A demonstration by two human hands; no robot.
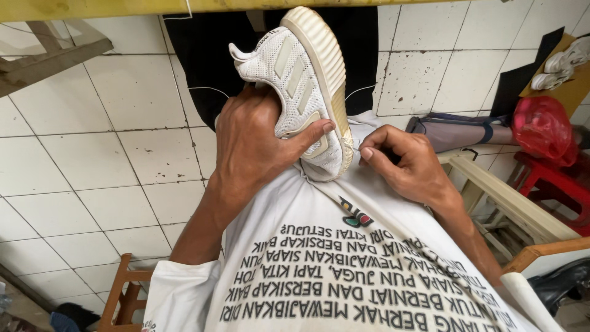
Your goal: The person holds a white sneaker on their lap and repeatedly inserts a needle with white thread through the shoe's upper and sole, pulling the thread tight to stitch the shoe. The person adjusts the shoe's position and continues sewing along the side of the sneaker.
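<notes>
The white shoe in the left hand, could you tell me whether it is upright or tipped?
Tipped: the shoe stands on end, sole facing right, gripped by the left hand; the right hand pinches at its sole edge.

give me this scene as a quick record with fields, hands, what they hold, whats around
left hand: left hand grips a white knit sneaker around its upper, sole turned to the right
right hand: right hand pinches at the sole edge near the toe; any needle or thread is too fine to tell
support: sneaker toe rests against the person's white printed shirt
floor: white tiled floor
right side: red plastic bag, red stool, another pair of pale shoes
lower left: wooden chair
</notes>
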